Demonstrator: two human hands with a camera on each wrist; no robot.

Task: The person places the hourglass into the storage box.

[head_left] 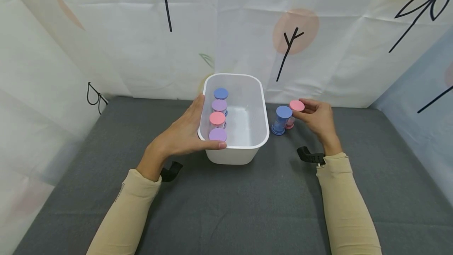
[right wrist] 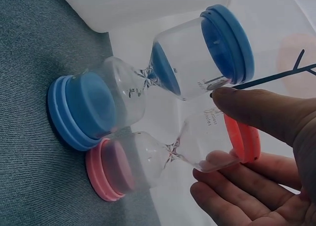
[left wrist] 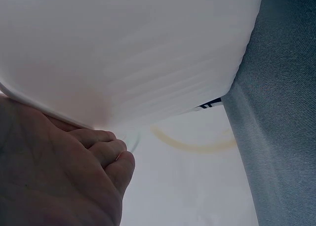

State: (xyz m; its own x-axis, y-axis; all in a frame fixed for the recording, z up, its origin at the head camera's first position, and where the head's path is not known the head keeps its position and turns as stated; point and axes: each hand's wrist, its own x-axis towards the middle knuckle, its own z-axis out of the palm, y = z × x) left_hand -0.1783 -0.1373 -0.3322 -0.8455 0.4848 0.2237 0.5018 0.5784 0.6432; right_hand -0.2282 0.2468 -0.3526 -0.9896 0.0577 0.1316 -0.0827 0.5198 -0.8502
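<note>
My left hand (head_left: 182, 131) grips the near left corner of a white plastic bin (head_left: 235, 155), its thumb lying along the front rim. In the left wrist view its bent fingers (left wrist: 106, 146) meet the bin's rim. Inside the bin, a row of sandglasses stands along the left wall: a blue one (head_left: 221, 93), a purple one (head_left: 219, 105), a pink one (head_left: 217, 118) and another purple one (head_left: 217, 134). Right of the bin, my right hand (head_left: 316, 117) pinches the top of a pink sandglass (right wrist: 170, 152) between thumb and fingers. Just beside it stands a blue sandglass (right wrist: 148, 78) with blue sand.
A dark grey cloth (head_left: 226, 207) covers the table. White fabric (head_left: 244, 42) printed with leaves and twigs hangs close behind the bin, with side panels at left and right. Black straps (head_left: 311, 155) circle both wrists.
</note>
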